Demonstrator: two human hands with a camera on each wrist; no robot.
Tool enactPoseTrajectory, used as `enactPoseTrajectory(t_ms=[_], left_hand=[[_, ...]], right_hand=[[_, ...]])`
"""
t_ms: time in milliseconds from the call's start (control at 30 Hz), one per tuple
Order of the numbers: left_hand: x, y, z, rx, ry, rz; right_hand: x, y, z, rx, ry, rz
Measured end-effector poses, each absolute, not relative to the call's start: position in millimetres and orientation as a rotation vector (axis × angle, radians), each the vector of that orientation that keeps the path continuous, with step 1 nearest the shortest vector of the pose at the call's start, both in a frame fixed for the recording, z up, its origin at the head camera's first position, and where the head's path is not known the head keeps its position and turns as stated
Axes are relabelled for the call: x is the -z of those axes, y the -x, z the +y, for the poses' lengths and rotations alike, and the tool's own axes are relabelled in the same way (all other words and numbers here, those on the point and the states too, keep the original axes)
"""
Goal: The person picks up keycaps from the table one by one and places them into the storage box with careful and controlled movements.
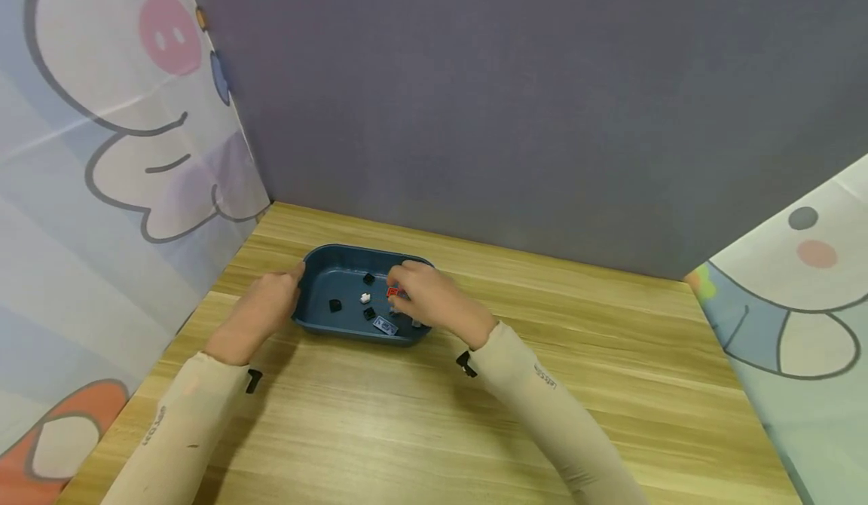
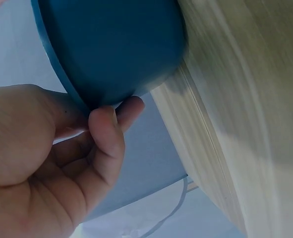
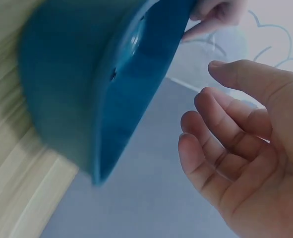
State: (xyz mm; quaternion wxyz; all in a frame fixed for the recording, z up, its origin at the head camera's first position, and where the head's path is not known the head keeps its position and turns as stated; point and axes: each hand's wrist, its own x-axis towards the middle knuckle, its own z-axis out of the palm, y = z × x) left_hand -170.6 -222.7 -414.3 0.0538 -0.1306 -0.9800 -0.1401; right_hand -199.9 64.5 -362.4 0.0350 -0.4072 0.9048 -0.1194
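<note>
A dark blue basin [image 1: 359,335] with rounded corners stands on the wooden table. At its left end my left hand [image 1: 261,309] pinches the rim, thumb against the outer wall in the left wrist view. My right hand [image 1: 434,298] hovers over the basin's right part, fingers loosely bent with nothing between them in the right wrist view. Below its fingertips lies a small red square piece [image 1: 392,292]. Around it in the basin are a white piece [image 1: 365,298], several small black pieces such as one at the left [image 1: 335,305], and a flat blue-grey rectangle [image 1: 386,326].
The wooden table [image 1: 542,354] extends to the front and right of the basin. A plain grey wall panel [image 1: 475,113] rises behind it. Cartoon-printed sheets [image 1: 81,188] hang at both sides. A black strap end shows at each cream sleeve [image 1: 542,392].
</note>
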Motion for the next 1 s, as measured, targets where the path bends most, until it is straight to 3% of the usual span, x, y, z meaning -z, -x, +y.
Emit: enactPoseTrajectory(t_ms=[1000], left_hand=[[412,163,-233,0.388,0.381,-2.915]], right_hand=[[376,167,159,0.512,1.073,3.017]])
